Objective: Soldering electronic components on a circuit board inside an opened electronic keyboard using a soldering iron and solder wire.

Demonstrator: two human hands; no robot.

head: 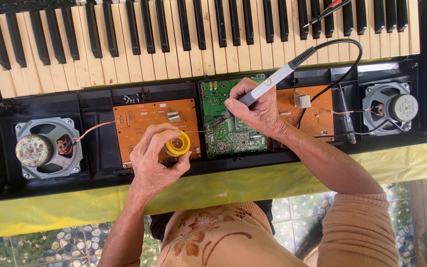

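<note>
Right hand (258,111): I am seeing it clenching a soldering iron (268,84) pen-style, fingers wrapping the pale grey handle, the dark tip angling down and left onto the green circuit board (228,133). The iron's black cord (344,59) is looping up and round from the handle's rear, passing over the right orange board (317,113).

Left hand (154,158): I am seeing it grasping a yellow solder spool (178,144) between thumb and fingers, hovering over the lower right corner of the left orange board (144,121). A thin strand of solder wire (201,131) is running from the spool rightward toward the iron's tip; whether it is touching the tip I cannot tell.

Surroundings, outward: all three boards are sitting in the opened black keyboard casing (100,153), the green one in the middle between the two orange ones. A round speaker (45,148) is sitting at the casing's left end with a red wire leading to the left orange board; a second speaker (390,106) is sitting at the right end. A clear-handled screwdriver (348,121) is lying just beside the right orange board. Rows of cream and black piano keys (198,34) are stretching across the far side. The casing is resting on a desk covered with yellow cloth (253,183).
</note>
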